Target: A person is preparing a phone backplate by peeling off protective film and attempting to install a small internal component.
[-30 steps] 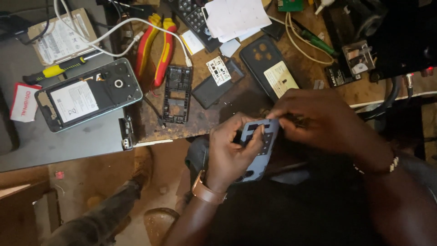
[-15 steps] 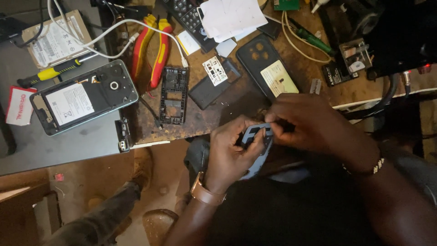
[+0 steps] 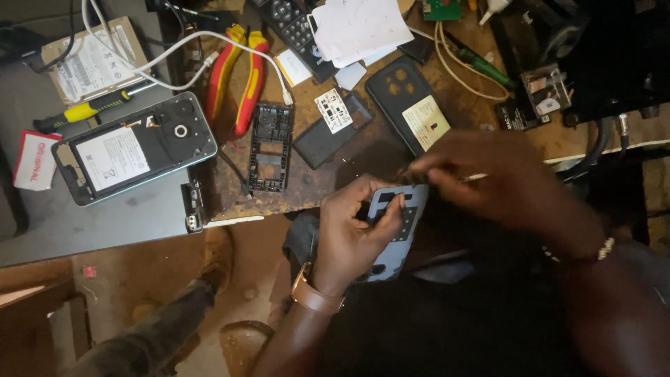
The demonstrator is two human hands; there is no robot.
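Observation:
My left hand [image 3: 352, 230] grips a grey-blue phone frame [image 3: 394, 227] near the bench's front edge, thumb across its face. My right hand [image 3: 502, 178] hovers over the frame's top end, fingertips pinched together on something thin; it is blurred, so what it holds is unclear. An opened phone with its battery showing [image 3: 132, 146] lies at the left of the bench. A black inner phone frame [image 3: 271, 145] lies in the middle, beside a dark battery-like slab [image 3: 328, 129] and a black phone back cover [image 3: 408, 112].
Red and yellow pliers [image 3: 237, 73], a yellow-handled screwdriver [image 3: 87, 110], a white cable [image 3: 202, 42], a hard drive [image 3: 94, 56], white papers [image 3: 359, 28] and a green-handled tool [image 3: 481, 66] crowd the worn wooden bench [image 3: 328, 185]. My leg and the floor show below.
My right hand has lifted slightly and spread to the right over the frame's top. The left hand keeps its grip on the grey-blue frame.

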